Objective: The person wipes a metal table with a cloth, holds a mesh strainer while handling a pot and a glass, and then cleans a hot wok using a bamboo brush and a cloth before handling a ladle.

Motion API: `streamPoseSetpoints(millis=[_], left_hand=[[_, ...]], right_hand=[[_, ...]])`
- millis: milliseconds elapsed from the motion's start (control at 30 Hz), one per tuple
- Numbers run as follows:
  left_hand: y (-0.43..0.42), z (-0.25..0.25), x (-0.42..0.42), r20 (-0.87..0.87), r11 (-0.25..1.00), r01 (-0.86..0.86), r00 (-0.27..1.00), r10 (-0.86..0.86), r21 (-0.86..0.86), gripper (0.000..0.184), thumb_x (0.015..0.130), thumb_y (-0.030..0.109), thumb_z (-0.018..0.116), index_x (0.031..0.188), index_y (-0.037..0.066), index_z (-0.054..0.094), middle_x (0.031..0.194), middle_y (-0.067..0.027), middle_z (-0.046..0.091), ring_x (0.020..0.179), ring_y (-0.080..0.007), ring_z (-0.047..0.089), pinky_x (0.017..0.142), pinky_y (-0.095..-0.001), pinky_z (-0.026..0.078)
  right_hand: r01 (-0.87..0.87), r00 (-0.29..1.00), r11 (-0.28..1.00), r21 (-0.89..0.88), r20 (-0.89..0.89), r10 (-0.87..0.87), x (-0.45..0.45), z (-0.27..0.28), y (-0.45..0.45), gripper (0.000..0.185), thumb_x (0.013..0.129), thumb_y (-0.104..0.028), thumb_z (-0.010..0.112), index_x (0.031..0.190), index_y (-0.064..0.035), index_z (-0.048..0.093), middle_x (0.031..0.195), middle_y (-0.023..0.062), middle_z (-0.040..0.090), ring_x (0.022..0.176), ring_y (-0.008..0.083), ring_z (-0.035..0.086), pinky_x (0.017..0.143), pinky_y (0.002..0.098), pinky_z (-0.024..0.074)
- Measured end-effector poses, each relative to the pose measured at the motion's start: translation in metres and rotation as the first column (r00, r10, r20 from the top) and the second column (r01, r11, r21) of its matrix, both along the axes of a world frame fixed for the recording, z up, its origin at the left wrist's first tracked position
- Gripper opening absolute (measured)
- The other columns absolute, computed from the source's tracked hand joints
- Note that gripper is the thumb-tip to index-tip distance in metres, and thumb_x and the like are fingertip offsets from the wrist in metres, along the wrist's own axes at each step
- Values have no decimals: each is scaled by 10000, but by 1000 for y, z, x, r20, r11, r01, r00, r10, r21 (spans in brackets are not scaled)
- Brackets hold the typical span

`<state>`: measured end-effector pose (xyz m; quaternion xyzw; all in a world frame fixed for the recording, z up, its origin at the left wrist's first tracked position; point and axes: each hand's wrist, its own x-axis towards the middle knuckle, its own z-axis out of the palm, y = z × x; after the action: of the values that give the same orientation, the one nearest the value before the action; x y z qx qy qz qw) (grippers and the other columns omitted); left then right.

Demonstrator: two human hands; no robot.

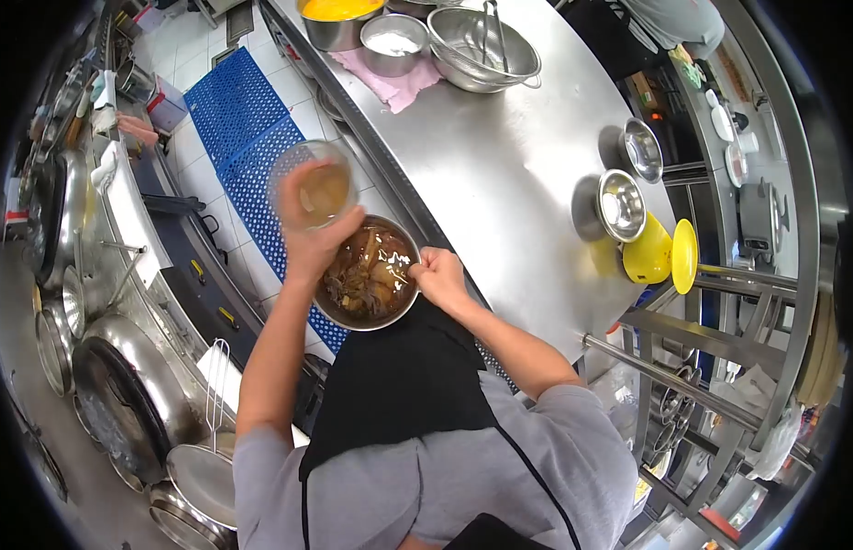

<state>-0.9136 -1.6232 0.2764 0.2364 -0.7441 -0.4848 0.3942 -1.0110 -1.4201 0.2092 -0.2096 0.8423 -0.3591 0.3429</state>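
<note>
My left hand (318, 246) is wrapped round a clear round container (344, 160) with some pale brown liquid at its bottom; motion blurs it a little. Just below and to the right of it is a metal bowl (353, 324), held in front of my black apron. Brown broth with dark, leafy-looking pieces (371, 270) fills much of this bowl. My right hand (440, 278) grips its right rim, thumb over the edge. What exactly the pieces are, I cannot make out.
A steel worktable (527, 183) carries a colander (472, 69) with tongs, a small metal pot (393, 55) on a pink cloth (390, 87), two small steel bowls (621, 203) and a yellow container (648, 255). A blue mat (243, 115) covers the floor. Woks (124, 403) line the left.
</note>
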Motion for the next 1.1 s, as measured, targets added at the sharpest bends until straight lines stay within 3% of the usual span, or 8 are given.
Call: streamPoseSetpoints(millis=[33, 233, 467, 733, 867, 967, 1000, 1100], left_hand=[[9, -5, -19, -21, 995, 54, 998, -53, 82, 730, 677, 89, 853, 1309, 68, 488, 1220, -94, 585, 1089, -188, 604, 935, -320, 506], [66, -56, -108, -116, 878, 314, 950, -291, 361, 762, 649, 60, 869, 1311, 57, 491, 1175, -86, 620, 1090, -185, 616, 951, -327, 500], [110, -84, -159, -32, 907, 334, 941, -337, 257, 748, 598, 134, 830, 1281, 69, 533, 1132, -143, 649, 1050, -299, 646, 929, -386, 507], [103, -59, -141, 50, 934, 355, 933, -356, 36, 989, 674, 233, 848, 1505, 71, 337, 1452, -222, 426, 1321, -418, 428, 1102, -438, 379], [109, -39, -49, -21, 991, 52, 998, -55, -127, 814, 782, 250, 782, 1478, 88, 392, 1401, -223, 479, 1314, -402, 445, 1097, -445, 389], [142, -22, 46, 41, 989, -144, 989, 143, 21, 299, 854, 189, 718, 1124, 72, 671, 1086, -128, 656, 1059, -319, 618, 921, -396, 490], [158, -22, 81, 108, 984, -137, 986, 125, 110, 261, 864, 188, 712, 1097, 73, 680, 1071, -121, 661, 1043, -307, 625, 909, -390, 492], [228, -29, 169, 268, 917, -184, 959, 89, 354, 218, 892, 203, 700, 1066, 72, 692, 1072, -110, 664, 1045, -284, 632, 927, -374, 488]], right_hand=[[28, 999, 999, -37, -20, -29, 3, -7, 3, 220, 731, -130, 648, 612, -10, 507, 509, 108, 488, 487, 186, 465, 513, 394, 395], [-14, 998, 994, -111, -57, 8, 2, -26, 13, 200, 723, -101, 639, 629, 10, 502, 561, 173, 520, 505, 273, 492, 537, 412, 412], [-21, 1000, 955, -297, 5, 23, -8, -37, 21, 109, 780, -72, 677, 822, 29, 676, 769, 248, 666, 724, 416, 670, 647, 450, 516], [-213, 956, 935, -283, 137, 259, -18, -34, 26, 265, 898, -64, 602, 1139, 41, 638, 1067, 153, 698, 1038, 269, 646, 929, 394, 495], [-333, 932, 885, -325, -256, 257, -3, -42, 14, 274, 944, -166, 623, 1128, 35, 648, 1097, 143, 685, 1044, 257, 636, 918, 400, 494], [-463, 876, 862, -206, 41, 480, -28, -62, 33, 163, 905, -137, 666, 898, 26, 671, 820, 39, 662, 758, 178, 616, 700, 335, 506], [-249, 874, 895, -371, 313, 373, -28, -84, 37, 134, 839, -13, 658, 718, -27, 603, 682, -51, 556, 611, 41, 444, 563, 226, 366], [-309, 855, 910, -276, 338, 393, -33, -78, 39, 131, 824, 12, 651, 711, -41, 614, 669, -55, 564, 590, 23, 420, 542, 210, 306]])
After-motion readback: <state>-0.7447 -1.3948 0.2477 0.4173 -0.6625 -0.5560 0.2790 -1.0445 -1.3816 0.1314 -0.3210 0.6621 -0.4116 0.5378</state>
